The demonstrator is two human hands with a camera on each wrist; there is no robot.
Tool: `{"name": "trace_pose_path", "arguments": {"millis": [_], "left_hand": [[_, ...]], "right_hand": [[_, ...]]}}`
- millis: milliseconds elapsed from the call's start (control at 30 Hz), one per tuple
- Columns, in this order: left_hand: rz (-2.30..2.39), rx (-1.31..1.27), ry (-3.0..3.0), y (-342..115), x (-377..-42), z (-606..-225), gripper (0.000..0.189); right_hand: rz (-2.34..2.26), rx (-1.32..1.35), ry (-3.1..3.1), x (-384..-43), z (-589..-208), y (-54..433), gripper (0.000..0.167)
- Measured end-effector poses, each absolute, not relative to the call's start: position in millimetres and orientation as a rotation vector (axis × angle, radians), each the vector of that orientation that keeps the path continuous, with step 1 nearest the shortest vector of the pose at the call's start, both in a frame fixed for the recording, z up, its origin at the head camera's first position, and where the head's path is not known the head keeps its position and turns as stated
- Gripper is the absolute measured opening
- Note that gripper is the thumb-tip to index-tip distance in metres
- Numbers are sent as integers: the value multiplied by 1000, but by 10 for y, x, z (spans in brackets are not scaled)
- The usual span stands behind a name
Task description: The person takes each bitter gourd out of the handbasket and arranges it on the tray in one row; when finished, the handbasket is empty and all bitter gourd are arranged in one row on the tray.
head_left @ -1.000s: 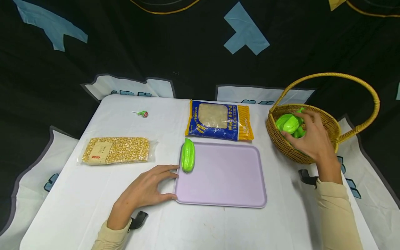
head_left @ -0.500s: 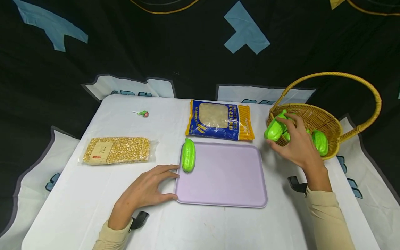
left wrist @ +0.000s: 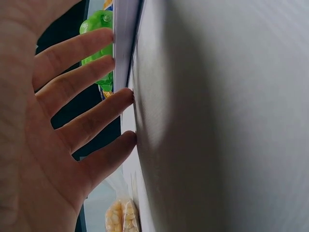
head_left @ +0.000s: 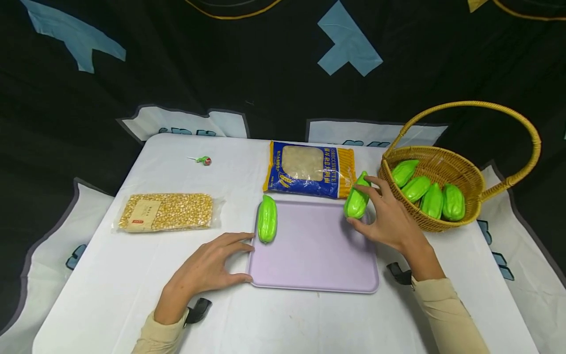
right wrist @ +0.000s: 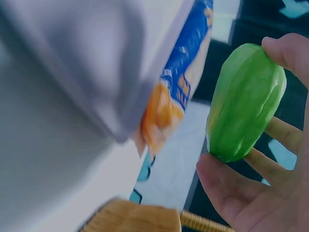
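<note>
In the head view my left hand [head_left: 211, 263] rests at the left edge of a lilac tray [head_left: 314, 255], its fingertips and thumb against the rim. The left wrist view shows those fingers spread. On the tray's upper left lies a glossy green ridged fruit [head_left: 267, 219], shaped like a small papaya. My right hand [head_left: 389, 216] pinches a second such fruit [head_left: 356, 200] above the tray's upper right corner. In the right wrist view this fruit [right wrist: 246, 104] is held off the surface between thumb and fingers. Several more green fruits [head_left: 416, 189] lie in the wicker basket [head_left: 471, 196].
Behind the tray lies a blue and yellow pasta bag [head_left: 305, 169]. To the left are a clear pack of yellow corn kernels [head_left: 177, 212] and, farther back, a small lollipop [head_left: 204, 161]. The basket's tall handle [head_left: 532, 152] arches at the right.
My right hand has lifted a green fruit out of the basket and carried it left to the tray's upper right corner. The left hand stays at the tray's edge.
</note>
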State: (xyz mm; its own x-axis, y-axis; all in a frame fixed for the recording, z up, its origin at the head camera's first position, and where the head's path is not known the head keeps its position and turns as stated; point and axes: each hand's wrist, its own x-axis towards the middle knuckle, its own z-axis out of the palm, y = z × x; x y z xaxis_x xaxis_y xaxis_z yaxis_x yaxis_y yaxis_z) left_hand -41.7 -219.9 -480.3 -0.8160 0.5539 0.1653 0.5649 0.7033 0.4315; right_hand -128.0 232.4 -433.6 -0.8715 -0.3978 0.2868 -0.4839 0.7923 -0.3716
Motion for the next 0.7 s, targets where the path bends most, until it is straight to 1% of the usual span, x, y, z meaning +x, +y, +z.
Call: {"name": "trace_pose_path", "arguments": {"millis": [233,700], "left_hand": [[-740,-951,-2876,-2197,-422,-4805,64],[-744,-950,-2871,-2190,-417,-4802,64]], "right_hand": [[663,754,-2858,-1219,-4422,2081,82],[675,978,-2884,-1184,-4551,1710,81]]}}
